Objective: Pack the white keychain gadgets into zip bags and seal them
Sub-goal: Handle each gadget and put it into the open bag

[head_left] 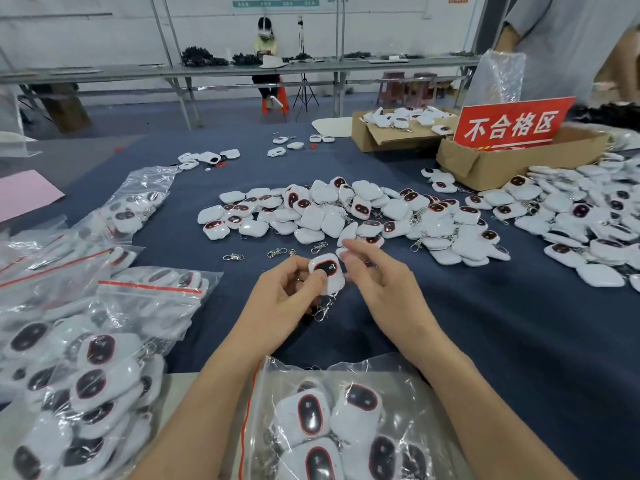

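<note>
Gadget (327, 271) in left hand (284, 292); right (384, 289) relaxed

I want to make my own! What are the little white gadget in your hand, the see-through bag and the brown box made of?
Gadget in the left hand: probably hard plastic, glossy white, light glints off it.
Clip: silvery, likely metal.
Zip bag: thin clear plastic film, crinkled and shiny.
Box: brown cardboard, matte, bent flaps.
</note>
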